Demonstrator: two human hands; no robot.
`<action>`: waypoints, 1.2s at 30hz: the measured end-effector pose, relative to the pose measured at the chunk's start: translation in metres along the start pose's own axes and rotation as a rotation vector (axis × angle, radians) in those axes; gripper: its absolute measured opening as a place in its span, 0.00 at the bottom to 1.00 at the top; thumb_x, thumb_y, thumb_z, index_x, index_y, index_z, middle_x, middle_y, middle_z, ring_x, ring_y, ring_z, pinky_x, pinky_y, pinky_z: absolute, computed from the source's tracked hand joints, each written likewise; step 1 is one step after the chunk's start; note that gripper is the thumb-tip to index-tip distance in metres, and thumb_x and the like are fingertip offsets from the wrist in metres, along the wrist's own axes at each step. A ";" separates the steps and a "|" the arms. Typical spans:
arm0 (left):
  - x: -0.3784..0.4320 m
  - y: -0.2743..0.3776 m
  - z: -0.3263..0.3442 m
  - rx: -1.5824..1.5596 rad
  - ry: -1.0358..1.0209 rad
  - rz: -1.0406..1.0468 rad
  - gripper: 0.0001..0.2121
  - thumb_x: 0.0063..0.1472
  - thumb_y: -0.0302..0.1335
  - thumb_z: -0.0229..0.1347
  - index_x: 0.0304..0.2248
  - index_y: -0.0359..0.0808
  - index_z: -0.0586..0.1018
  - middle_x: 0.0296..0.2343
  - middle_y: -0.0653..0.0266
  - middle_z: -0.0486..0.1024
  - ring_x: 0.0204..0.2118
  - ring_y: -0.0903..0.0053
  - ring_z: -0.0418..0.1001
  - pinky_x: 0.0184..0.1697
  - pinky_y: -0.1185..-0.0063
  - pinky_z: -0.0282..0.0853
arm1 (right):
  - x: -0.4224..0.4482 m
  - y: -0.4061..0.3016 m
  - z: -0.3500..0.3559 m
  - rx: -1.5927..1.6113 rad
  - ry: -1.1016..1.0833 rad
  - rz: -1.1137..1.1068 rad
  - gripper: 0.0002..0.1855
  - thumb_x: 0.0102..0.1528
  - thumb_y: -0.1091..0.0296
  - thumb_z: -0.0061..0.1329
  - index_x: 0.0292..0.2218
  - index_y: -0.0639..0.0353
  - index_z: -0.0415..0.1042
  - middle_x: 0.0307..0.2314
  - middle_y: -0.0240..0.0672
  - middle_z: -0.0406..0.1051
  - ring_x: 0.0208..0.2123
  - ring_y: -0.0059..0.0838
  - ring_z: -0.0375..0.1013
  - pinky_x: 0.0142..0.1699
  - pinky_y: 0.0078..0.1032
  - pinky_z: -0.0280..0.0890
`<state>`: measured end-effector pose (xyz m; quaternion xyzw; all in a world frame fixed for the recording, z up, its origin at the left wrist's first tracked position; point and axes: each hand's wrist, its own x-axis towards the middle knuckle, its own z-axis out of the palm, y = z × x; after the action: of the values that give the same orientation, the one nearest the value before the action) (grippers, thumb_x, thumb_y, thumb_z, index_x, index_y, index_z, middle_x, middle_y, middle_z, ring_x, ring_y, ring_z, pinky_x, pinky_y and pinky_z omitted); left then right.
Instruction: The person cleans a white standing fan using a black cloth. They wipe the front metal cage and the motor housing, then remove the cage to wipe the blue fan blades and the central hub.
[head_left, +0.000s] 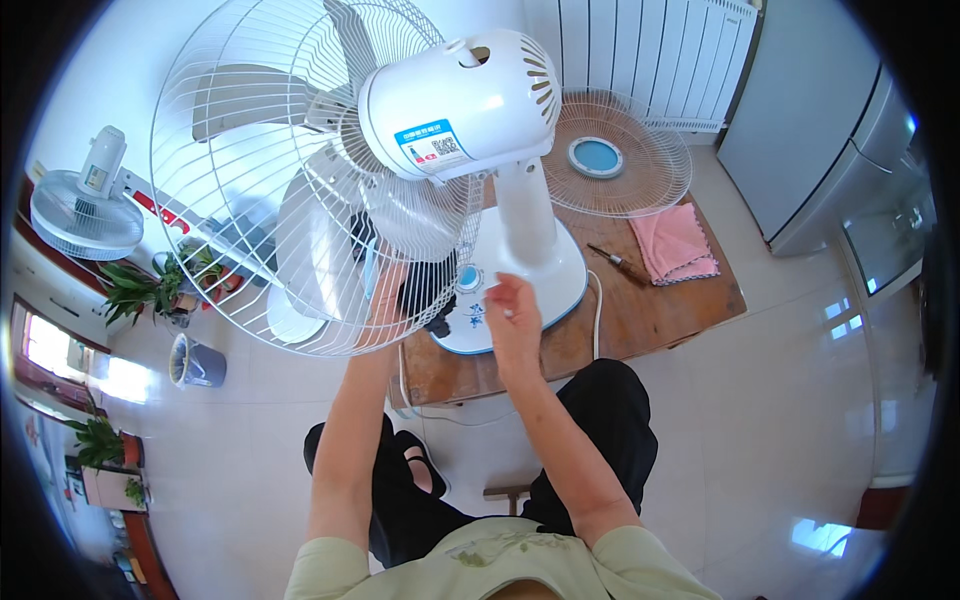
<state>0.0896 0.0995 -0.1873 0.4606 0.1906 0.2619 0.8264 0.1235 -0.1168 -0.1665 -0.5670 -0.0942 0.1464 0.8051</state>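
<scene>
A white electric fan stands before me, its motor housing (457, 112) at the top centre and its base (559, 300) on a wooden table (600, 330). The rear wire grille (217, 300) and grey blades (251, 101) are on the left. Behind the wires, my left hand (388, 296) is beside a black, soft-looking thing (429, 289); its fingers are partly hidden, so its hold is unclear. Over the base's front part is my right hand (514, 311), with curled fingers and a tiny white spot at them that I cannot identify. The detached front grille (645, 187) lies at the table's back right.
A screwdriver (616, 262) lies by a folded pink cloth (677, 247) at the table's right. White cord (598, 315) hangs over the front edge. A second fan (86, 214), potted plants (150, 289) and a waste bin (199, 362) are left; a refrigerator (802, 112) stands right.
</scene>
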 end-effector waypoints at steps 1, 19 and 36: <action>0.002 -0.003 -0.012 0.007 -0.004 0.005 0.16 0.58 0.32 0.52 0.44 0.33 0.71 0.38 0.64 0.74 0.40 0.75 0.72 0.46 0.75 0.68 | 0.004 -0.003 -0.003 -0.138 0.111 -0.082 0.28 0.47 0.77 0.48 0.50 0.59 0.57 0.40 0.37 0.67 0.42 0.29 0.67 0.47 0.27 0.61; -0.057 0.020 -0.027 -0.238 -0.006 -0.138 0.14 0.55 0.30 0.56 0.42 0.39 0.73 0.37 0.67 0.74 0.40 0.76 0.71 0.44 0.75 0.67 | 0.100 -0.068 0.031 -0.759 0.467 -0.534 0.44 0.34 0.65 0.64 0.50 0.65 0.54 0.42 0.48 0.63 0.45 0.49 0.64 0.49 0.36 0.60; -0.083 0.063 -0.016 -0.232 -0.027 -0.118 0.09 0.56 0.27 0.55 0.36 0.33 0.72 0.30 0.66 0.74 0.33 0.81 0.72 0.38 0.82 0.69 | 0.135 -0.051 0.024 -0.597 0.342 -0.501 0.43 0.34 0.70 0.64 0.48 0.65 0.55 0.43 0.49 0.62 0.45 0.42 0.64 0.50 0.32 0.59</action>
<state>-0.0015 0.0873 -0.1346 0.3535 0.1745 0.2270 0.8905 0.2488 -0.0653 -0.1122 -0.7510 -0.1323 -0.1836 0.6203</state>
